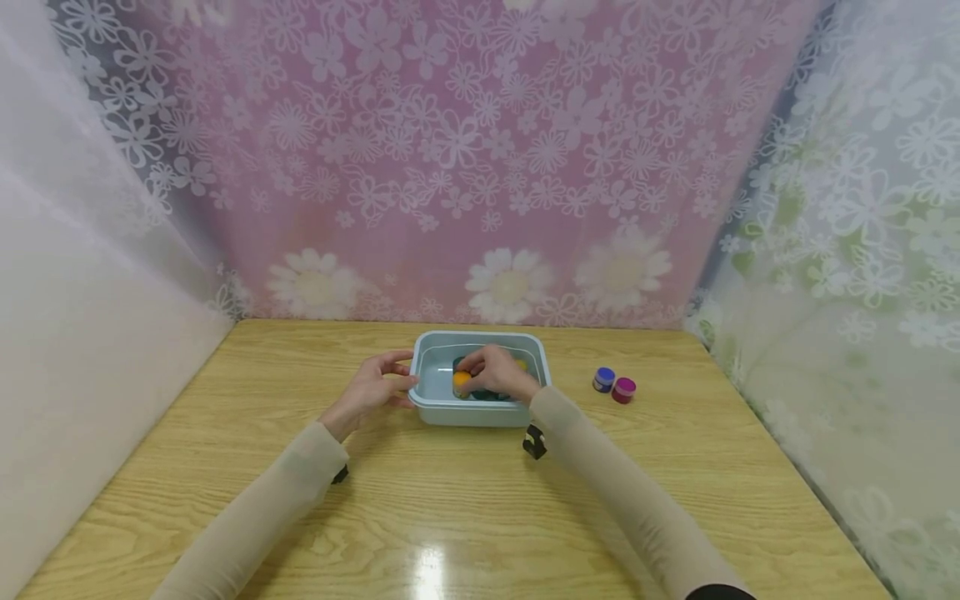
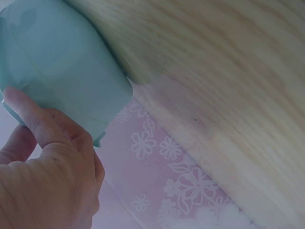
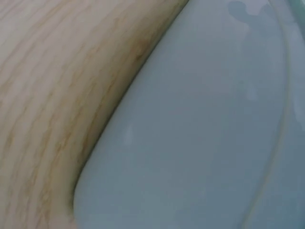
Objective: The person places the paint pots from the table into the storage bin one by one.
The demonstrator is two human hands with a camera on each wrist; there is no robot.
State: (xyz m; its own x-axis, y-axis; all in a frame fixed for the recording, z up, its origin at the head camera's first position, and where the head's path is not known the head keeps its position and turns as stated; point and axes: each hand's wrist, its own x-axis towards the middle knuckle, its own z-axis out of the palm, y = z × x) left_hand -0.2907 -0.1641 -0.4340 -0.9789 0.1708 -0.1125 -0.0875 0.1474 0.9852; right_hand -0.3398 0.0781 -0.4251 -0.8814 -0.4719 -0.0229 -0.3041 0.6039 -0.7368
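A light blue-grey plastic basin [image 1: 442,414] stands near the back of the table. My left hand [image 1: 373,385] grips its left end at the rim; in the left wrist view that hand [image 2: 52,162] has its fingers against the basin's outer wall [image 2: 71,71]. My right hand [image 1: 497,372] reaches down into the basin and pinches a small jar with an orange lid [image 1: 462,380]. Dark green and yellow things [image 1: 521,365] lie beside and under this hand, partly hidden by it. The right wrist view shows only the basin's outer wall [image 3: 190,124], with no fingers in sight.
Right of the basin, two small jars, one with a blue lid [image 1: 604,379] and one with a magenta lid [image 1: 624,389], stand side by side on the wooden table [image 1: 450,500]. Flowered curtains [image 1: 480,167] hang behind the table and at its sides.
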